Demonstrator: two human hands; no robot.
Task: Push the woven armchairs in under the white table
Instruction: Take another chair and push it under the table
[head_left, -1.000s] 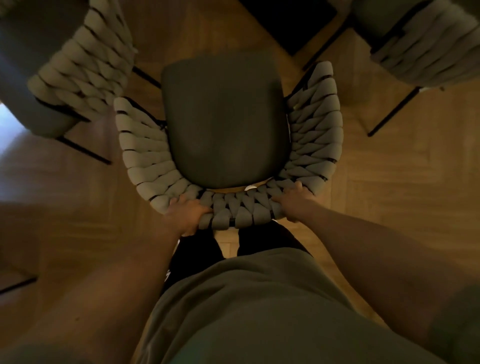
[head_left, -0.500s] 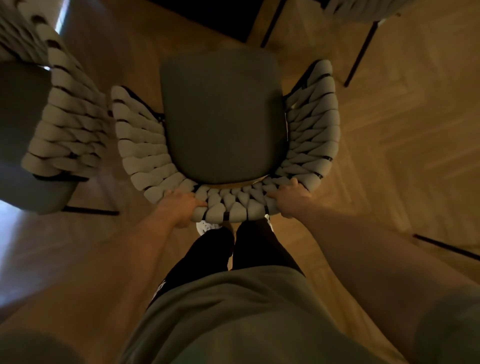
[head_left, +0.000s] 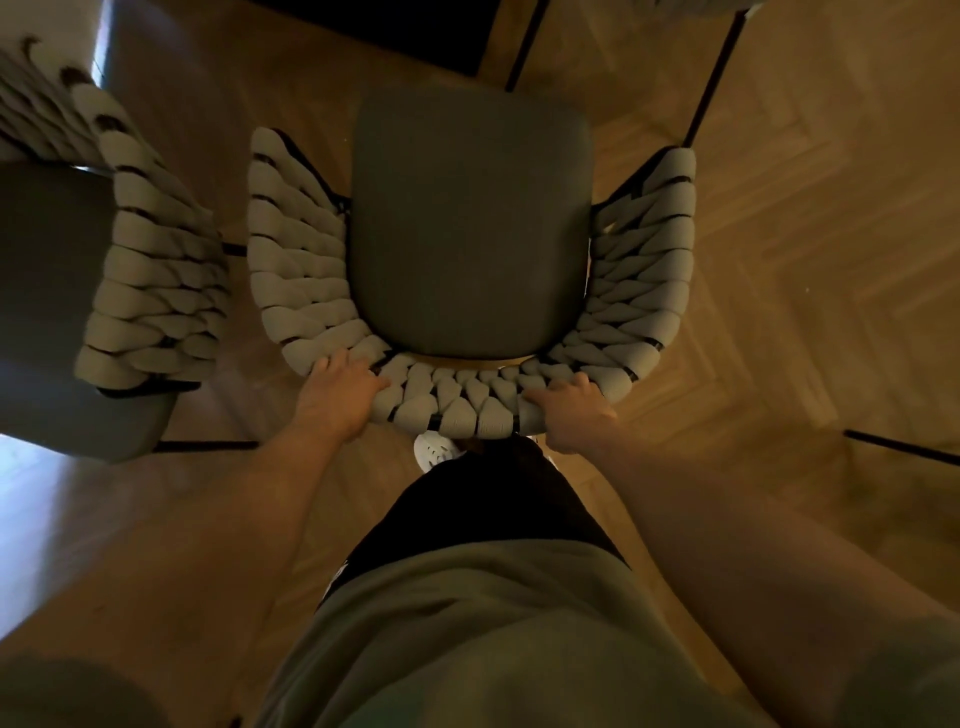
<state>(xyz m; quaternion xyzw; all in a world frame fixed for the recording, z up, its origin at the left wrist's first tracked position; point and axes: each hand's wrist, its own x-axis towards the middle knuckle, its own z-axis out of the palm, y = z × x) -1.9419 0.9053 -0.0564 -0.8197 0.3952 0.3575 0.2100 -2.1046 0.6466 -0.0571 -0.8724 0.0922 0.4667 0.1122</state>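
Both hands' grip, left hand (head_left: 340, 397) and right hand (head_left: 571, 413), clasps the woven armchair (head_left: 470, 405) (second armchair (head_left: 150, 291) close left).

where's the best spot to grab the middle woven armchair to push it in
Grip the curved top of the backrest from behind, one hand each side of centre, as the left hand and right hand do. The padded weave gives hold, and the seat faces away.

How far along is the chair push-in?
Done: nothing clearly; no white table is in view to judge against. In hand: both hands, left hand and right hand, grip the woven back of the middle armchair, which stands on open wood floor. Left: seat this one, then likely the left armchair.
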